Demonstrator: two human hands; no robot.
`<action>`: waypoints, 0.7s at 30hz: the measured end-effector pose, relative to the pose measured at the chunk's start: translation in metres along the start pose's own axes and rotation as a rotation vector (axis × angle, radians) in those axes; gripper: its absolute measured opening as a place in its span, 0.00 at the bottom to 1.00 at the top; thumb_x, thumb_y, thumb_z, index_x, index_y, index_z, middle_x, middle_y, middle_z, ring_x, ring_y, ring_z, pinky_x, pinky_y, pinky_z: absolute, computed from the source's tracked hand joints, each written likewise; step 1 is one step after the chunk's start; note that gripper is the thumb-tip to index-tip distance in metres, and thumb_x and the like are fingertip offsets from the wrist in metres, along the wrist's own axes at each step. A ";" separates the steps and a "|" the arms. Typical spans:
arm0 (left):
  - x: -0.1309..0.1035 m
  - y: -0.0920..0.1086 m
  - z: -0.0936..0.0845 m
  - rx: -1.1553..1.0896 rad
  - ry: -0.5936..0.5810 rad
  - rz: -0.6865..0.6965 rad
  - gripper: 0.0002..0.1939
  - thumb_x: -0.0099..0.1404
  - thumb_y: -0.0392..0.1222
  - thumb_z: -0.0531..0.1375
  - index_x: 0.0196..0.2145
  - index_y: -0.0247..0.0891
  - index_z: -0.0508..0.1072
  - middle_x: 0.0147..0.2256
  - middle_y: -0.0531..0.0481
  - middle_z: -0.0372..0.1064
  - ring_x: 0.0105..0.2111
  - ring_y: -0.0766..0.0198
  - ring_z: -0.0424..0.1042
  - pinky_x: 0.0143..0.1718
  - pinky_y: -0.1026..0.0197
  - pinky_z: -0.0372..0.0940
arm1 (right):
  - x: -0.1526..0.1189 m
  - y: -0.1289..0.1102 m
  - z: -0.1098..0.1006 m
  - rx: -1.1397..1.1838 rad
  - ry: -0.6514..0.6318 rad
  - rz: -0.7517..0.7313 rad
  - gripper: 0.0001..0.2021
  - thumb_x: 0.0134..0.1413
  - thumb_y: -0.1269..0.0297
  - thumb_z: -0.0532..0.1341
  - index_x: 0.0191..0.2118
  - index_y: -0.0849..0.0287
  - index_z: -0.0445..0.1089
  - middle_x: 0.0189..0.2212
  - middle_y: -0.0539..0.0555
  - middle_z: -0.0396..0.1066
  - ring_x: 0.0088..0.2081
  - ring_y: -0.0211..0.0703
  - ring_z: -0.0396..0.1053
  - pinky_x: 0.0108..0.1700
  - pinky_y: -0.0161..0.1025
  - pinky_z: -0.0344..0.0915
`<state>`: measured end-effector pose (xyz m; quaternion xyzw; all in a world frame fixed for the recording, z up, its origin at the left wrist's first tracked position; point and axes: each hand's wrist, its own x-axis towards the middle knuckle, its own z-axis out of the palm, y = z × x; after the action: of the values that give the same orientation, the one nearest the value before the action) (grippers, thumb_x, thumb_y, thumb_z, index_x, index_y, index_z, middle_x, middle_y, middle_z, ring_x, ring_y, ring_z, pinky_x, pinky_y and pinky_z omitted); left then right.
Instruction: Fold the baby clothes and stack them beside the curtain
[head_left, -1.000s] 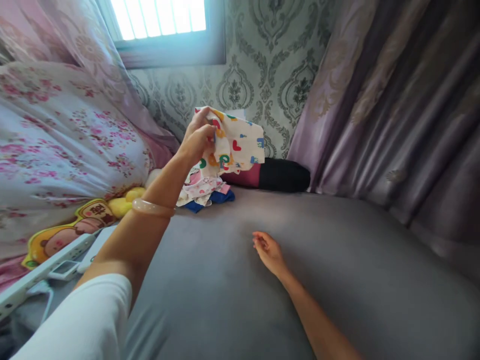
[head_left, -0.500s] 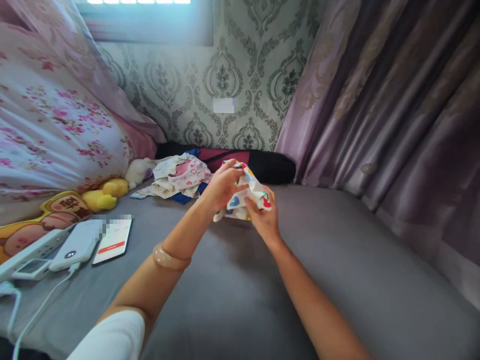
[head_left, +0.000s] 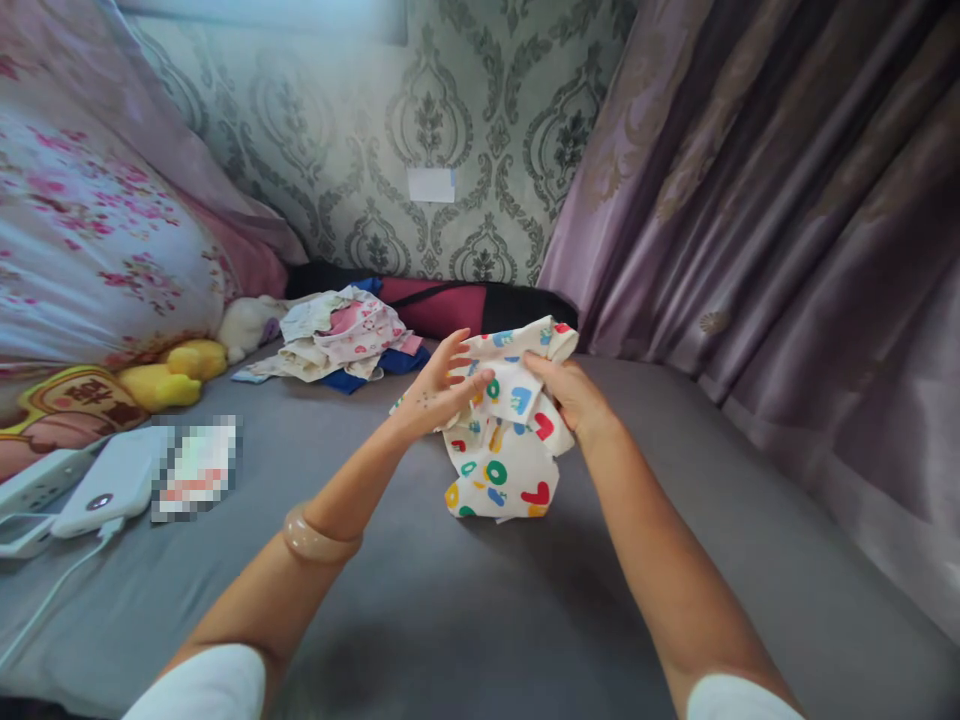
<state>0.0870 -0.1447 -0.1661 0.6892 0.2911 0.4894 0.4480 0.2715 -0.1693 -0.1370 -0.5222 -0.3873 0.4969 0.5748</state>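
Observation:
A small white garment (head_left: 499, 465) printed with colourful shapes hangs between my two hands above the grey bed sheet (head_left: 420, 600). My left hand (head_left: 442, 388) touches its left side with the fingers spread and the thumb over the cloth. On the right, my right hand (head_left: 570, 390) pinches the upper right part of the garment, thumb on top and fingers behind it. The lower part of the garment hangs down, loosely crumpled in the middle.
A pile of clothes (head_left: 345, 335) lies at the back left, before a black and maroon roll (head_left: 450, 308). Yellow plush toys (head_left: 176, 375), a white power bank (head_left: 112, 480), a power strip (head_left: 45, 480) and a blurred phone (head_left: 196, 470) are at the left.
The garment, bunched up before, has opened out and hangs lower. My right hand has moved right and a little up. The view has shifted slightly down and to the right.

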 end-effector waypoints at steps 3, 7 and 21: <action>-0.005 0.015 0.013 0.103 -0.026 0.034 0.39 0.55 0.50 0.67 0.61 0.48 0.57 0.58 0.42 0.57 0.55 0.51 0.60 0.48 0.53 0.65 | -0.008 -0.004 0.003 0.005 -0.238 0.128 0.12 0.51 0.63 0.64 0.41 0.61 0.72 0.34 0.57 0.78 0.36 0.49 0.76 0.43 0.46 0.72; -0.001 0.017 0.020 0.110 -0.023 0.042 0.40 0.50 0.45 0.69 0.59 0.47 0.60 0.52 0.43 0.62 0.48 0.54 0.65 0.42 0.57 0.66 | -0.018 -0.003 0.005 -0.092 -0.376 0.071 0.22 0.57 0.46 0.57 0.46 0.59 0.72 0.35 0.58 0.77 0.38 0.50 0.76 0.45 0.49 0.71; 0.037 0.047 -0.006 0.253 -0.404 0.254 0.38 0.42 0.36 0.71 0.53 0.45 0.70 0.51 0.44 0.68 0.52 0.50 0.66 0.52 0.54 0.62 | -0.041 0.014 -0.017 -0.259 -0.634 -0.034 0.24 0.50 0.45 0.63 0.47 0.57 0.74 0.37 0.55 0.77 0.40 0.50 0.75 0.42 0.46 0.72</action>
<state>0.0927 -0.1319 -0.1073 0.8544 0.1659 0.3538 0.3425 0.2767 -0.2136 -0.1503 -0.4039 -0.6151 0.5716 0.3631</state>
